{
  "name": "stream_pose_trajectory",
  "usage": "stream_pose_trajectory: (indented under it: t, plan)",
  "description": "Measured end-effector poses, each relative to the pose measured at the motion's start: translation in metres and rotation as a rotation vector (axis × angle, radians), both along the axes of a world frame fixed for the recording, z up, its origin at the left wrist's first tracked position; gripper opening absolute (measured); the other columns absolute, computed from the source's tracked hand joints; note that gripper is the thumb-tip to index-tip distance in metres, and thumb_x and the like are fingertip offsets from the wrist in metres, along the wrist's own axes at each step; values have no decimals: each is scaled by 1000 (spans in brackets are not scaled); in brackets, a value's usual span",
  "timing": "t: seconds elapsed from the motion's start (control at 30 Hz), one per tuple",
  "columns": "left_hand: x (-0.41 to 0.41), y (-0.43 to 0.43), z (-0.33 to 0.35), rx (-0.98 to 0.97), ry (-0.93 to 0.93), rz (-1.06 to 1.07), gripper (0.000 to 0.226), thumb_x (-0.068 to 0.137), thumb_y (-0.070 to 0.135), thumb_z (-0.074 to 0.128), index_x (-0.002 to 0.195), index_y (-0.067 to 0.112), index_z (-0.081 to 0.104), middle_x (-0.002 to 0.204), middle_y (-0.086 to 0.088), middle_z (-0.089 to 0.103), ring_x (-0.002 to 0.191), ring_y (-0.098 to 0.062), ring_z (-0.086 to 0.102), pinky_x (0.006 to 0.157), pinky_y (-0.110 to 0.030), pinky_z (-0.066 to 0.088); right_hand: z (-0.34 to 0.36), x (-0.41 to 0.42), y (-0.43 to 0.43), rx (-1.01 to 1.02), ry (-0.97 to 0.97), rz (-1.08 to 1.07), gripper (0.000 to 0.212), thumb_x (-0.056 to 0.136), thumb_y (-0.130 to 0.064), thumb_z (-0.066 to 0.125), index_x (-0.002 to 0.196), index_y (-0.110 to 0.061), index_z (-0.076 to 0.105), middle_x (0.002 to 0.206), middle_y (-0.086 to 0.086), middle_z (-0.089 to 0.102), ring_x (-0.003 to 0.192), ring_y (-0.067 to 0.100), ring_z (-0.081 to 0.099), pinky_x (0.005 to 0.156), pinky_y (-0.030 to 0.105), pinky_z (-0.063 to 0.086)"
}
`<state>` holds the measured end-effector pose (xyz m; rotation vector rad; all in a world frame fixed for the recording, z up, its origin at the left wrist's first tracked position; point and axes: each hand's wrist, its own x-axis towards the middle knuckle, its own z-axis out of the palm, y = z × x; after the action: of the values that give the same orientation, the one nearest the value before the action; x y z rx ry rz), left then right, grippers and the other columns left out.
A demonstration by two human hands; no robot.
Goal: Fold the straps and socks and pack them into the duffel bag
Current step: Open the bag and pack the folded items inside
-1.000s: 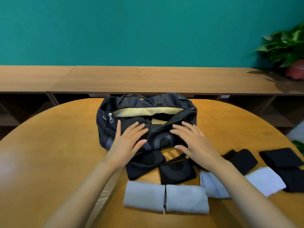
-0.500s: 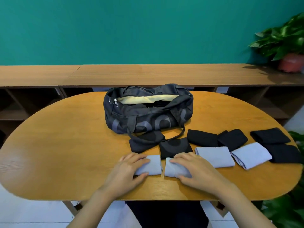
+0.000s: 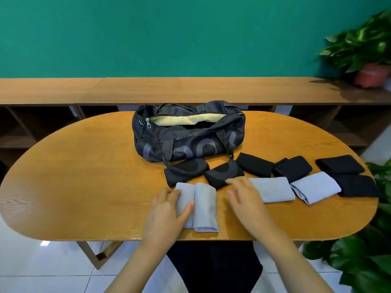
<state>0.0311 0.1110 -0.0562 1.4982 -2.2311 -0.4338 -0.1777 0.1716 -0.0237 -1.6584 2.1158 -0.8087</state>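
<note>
Fig.: we note the left hand (image 3: pixel 167 214) and right hand (image 3: pixel 245 197), both forearms bare; dark garment (image 3: pixel 213 267) (lap level).

A teal wall (image 3: pixel 190 34) backs a long wooden sideboard (image 3: pixel 190 89) with open cubbies and a potted plant (image 3: pixel 364 49). The oval wooden counter (image 3: pixel 74 176) stands on glossy pale floor tiles (image 3: pixel 42 267).

No word can be read: the duffel bag (image 3: pixel 190 144), beyond the fingers of the right hand (image 3: pixel 243 199), bears large grey printed shapes, two like round O's, otherwise illegible.
</note>
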Motion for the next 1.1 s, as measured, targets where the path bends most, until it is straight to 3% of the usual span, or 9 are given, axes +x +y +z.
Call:
stream_pose_trajectory:
  t: [0.13, 0.27, 0.37, 0.5, 0.63, 0.77, 0.93, 1.0, 1.1]
  plan:
    - [-12, 14, 3, -23, -71, -72, 83, 76, 79, 16, 144, 37, 37, 157, 5, 20, 137, -22, 24, 107, -39, 34, -6, -56, 18, -7, 390, -215, 42, 92, -2, 50, 133, -10, 49, 135, 7, 48, 125, 24, 44, 101, 35, 39]
    - [-25, 23, -6, 56, -73, -115, 83, 73, 80, 16, 146, 41, 31, 159, 6, 15, 144, -25, 9, 114, -44, 27, -11, -52, 23, 227, 517, -177, 39, 101, -20, 40, 140, -20, 37, 144, 5, 39, 124, 27, 40, 94, 33, 44]
    - [-28, 29, -6, 68, -93, -84, 77, 80, 77, 26, 147, 40, 29, 159, 5, 16, 145, -27, 8, 114, -42, 26, -4, -33, 22, 212, 398, -136, 44, 102, -36, 45, 143, -20, 41, 143, 6, 38, 119, 23, 45, 90, 28, 45]
    - [-33, 33, -3, 80, -122, -61, 65, 90, 65, 41, 148, 39, 25, 160, 4, 12, 144, -26, 7, 114, -40, 26, 1, -12, 15, 191, 127, -34, 43, 99, -34, 53, 140, -19, 50, 132, 6, 49, 109, 19, 54, 88, 27, 45]
    - [-26, 31, 7, 102, -45, 21, 65, 91, 64, 41, 147, 36, 25, 161, 1, 6, 140, -25, 19, 110, -39, 34, 2, -20, 19, 158, 54, -173, 52, 96, -40, 56, 143, -22, 43, 132, 3, 50, 112, 18, 54, 91, 30, 48]
    - [-16, 24, 8, 192, 20, 118, 74, 92, 61, 42, 151, 24, 19, 147, -6, 35, 126, -26, 36, 100, -36, 39, -6, -21, 19, 270, -65, -187, 70, 94, -42, 60, 150, -16, 27, 140, 8, 49, 125, 24, 49, 94, 32, 45]
    - [-27, 17, 6, 264, 102, 143, 74, 90, 41, 61, 150, 23, 21, 139, -8, 43, 121, -27, 42, 97, -34, 36, -16, -7, 8, 267, -113, -189, 68, 89, -29, 67, 145, -21, 28, 109, 3, 62, 98, 22, 60, 71, 32, 49]
    - [-30, 19, 10, 286, 234, 130, 71, 89, 26, 66, 148, 23, 26, 139, -8, 40, 112, -19, 42, 90, -25, 36, -19, -4, 8, 244, -102, -201, 62, 89, -27, 66, 141, -23, 32, 97, 1, 60, 88, 20, 59, 61, 28, 42]
    - [-26, 20, 17, 253, 370, 126, 64, 90, 8, 63, 145, 21, 33, 139, -9, 37, 102, -6, 35, 79, -8, 27, -19, -7, 11, 147, -154, -205, 58, 89, -19, 67, 138, -21, 36, 110, 4, 59, 96, 20, 58, 68, 28, 43]
